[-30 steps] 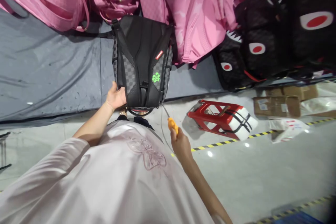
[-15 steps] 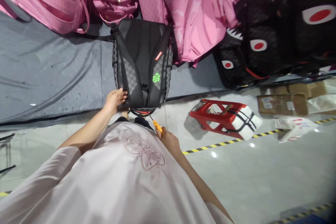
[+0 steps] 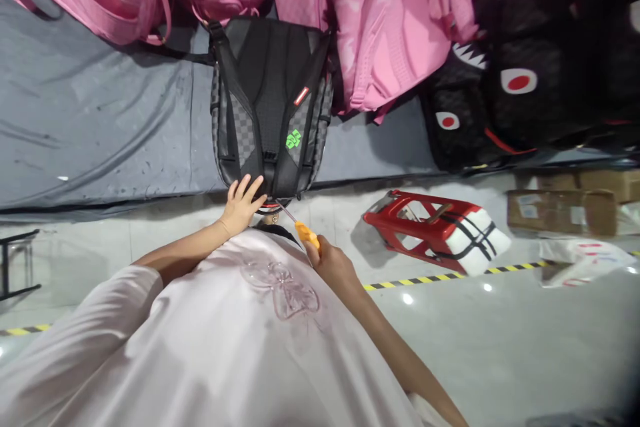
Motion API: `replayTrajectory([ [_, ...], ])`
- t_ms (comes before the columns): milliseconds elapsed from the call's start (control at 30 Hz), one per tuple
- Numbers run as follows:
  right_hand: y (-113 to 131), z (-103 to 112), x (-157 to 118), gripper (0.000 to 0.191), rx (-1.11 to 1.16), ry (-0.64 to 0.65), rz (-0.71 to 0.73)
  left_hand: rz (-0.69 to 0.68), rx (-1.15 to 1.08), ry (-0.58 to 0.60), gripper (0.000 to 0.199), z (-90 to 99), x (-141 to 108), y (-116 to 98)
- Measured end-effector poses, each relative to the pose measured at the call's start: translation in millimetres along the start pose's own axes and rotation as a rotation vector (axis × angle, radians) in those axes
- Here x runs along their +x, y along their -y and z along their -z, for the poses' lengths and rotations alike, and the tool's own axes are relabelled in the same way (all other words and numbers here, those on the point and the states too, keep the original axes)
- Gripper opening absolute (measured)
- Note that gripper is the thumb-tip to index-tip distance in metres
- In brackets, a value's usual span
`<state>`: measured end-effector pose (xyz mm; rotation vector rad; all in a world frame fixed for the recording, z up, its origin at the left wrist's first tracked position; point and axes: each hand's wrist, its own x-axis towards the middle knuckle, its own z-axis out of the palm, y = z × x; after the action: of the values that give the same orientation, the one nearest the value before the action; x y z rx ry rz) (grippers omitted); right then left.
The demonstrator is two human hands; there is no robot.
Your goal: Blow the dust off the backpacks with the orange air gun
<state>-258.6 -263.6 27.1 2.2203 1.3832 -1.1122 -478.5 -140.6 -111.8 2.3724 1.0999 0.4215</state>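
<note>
A black and grey checkered backpack (image 3: 270,100) lies on the grey cloth with its straps facing up, a red label and a green patch on one strap. My left hand (image 3: 243,208) rests with fingers spread on its near edge. In my right hand (image 3: 327,259) is a tool with an orange handle (image 3: 307,235); its thin metal shaft points at the backpack's near edge, by a bit of red trim. Whether the tip touches the bag is too small to tell.
Pink bags (image 3: 380,27) lie behind, and black bags with red-and-white eyes (image 3: 500,93) at the right. A red stool with a white top (image 3: 425,230) lies on the floor, with cardboard boxes (image 3: 560,210) beyond. At the left is a black frame (image 3: 20,263).
My left hand has moved right, from the backpack's left side onto its near edge, with fingers more spread. My right hand has shifted slightly right and down with the tool.
</note>
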Motion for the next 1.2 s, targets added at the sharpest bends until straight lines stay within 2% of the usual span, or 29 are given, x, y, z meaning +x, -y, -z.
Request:
replayTrajectory([
  [267,-5.1,15.7,22.1,0.039,-0.142,0.003,0.119,0.126,-0.046,-0.046,0.031,-7.3,1.1,-14.9],
  [500,-14.0,26.4,32.3,0.043,-0.183,0.031,0.125,0.155,-0.001,-0.046,0.042,-14.0,9.0,-34.0],
  [600,-17.8,27.2,32.4,0.044,-0.205,0.058,0.107,0.174,0.024,-0.064,0.040,-13.9,8.8,-39.9],
  [867,-16.0,26.0,28.8,0.042,-0.214,0.037,0.125,0.193,0.011,-0.074,0.032,-9.1,4.8,-36.9],
  [967,-13.9,27.5,28.8,0.043,-0.215,0.031,0.140,0.189,-0.003,-0.112,0.024,-8.5,-1.3,-33.6],
  [1100,-11.5,29.1,30.2,0.043,-0.231,0.020,0.156,0.218,-0.034,-0.159,0.025,-8.7,-11.4,-32.0],
  [1200,-8.1,30.0,31.4,0.044,-0.240,0.035,0.169,0.250,-0.035,-0.158,0.026,-7.0,-9.1,-34.2],
])
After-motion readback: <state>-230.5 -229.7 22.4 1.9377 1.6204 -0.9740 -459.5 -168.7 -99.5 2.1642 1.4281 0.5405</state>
